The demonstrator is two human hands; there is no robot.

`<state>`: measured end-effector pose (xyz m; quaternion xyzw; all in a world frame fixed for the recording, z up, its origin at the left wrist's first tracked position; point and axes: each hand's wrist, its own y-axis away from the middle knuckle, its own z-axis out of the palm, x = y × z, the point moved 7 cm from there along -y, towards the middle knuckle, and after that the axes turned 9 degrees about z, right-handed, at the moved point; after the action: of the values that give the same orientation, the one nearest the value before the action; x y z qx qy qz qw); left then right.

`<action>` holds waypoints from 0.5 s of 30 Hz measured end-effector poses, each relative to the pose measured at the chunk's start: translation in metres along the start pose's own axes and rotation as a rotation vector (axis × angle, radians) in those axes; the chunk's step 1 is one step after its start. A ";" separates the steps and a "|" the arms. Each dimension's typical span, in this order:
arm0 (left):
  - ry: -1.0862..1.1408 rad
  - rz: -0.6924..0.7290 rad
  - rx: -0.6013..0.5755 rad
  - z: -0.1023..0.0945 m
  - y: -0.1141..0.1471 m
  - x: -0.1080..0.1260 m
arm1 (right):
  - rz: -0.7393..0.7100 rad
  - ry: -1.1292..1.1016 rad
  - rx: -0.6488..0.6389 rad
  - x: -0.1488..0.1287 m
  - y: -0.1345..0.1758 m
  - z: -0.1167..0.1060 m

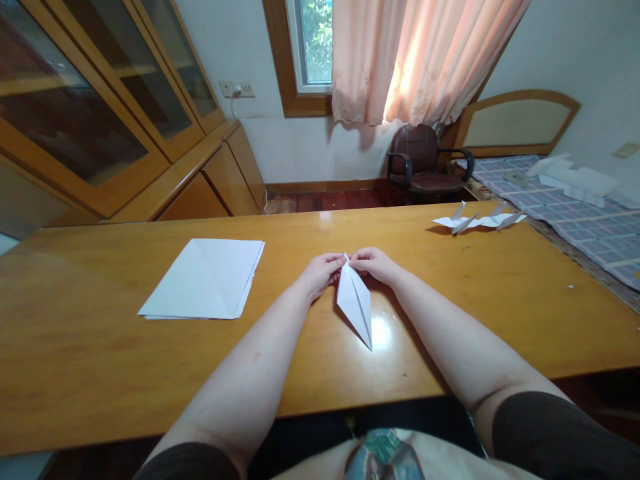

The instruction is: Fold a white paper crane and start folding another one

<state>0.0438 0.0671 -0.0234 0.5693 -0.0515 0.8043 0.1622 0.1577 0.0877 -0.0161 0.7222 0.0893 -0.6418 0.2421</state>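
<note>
A sheet of white paper folded into a long kite-like diamond [356, 298] lies over the middle of the table, its sharp lower tip pointing toward me. A crease runs down its length. My left hand [323, 272] pinches the far tip from the left side, thumb on top. From the right, my right hand [374, 263] closes its fingers on the same far end. Both hands almost meet there, and part of the tip is hidden between the fingers.
A stack of white paper sheets [207, 277] lies left on the wooden table [320, 373]. Folded paper cranes [477, 220] stand at the far right. Beyond are an office chair [423, 160], a bed [560, 193] and a glass-doored cabinet [165, 153].
</note>
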 end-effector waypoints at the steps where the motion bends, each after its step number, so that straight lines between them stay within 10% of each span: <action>1: -0.004 0.001 0.001 0.000 0.000 0.000 | 0.000 0.000 0.003 0.000 0.000 0.000; 15: -0.110 0.073 0.104 -0.012 -0.005 -0.001 | 0.028 0.104 0.080 0.004 -0.003 -0.005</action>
<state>0.0347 0.0749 -0.0293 0.6181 -0.0391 0.7787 0.1000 0.1613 0.0921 -0.0201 0.7647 0.0658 -0.6031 0.2171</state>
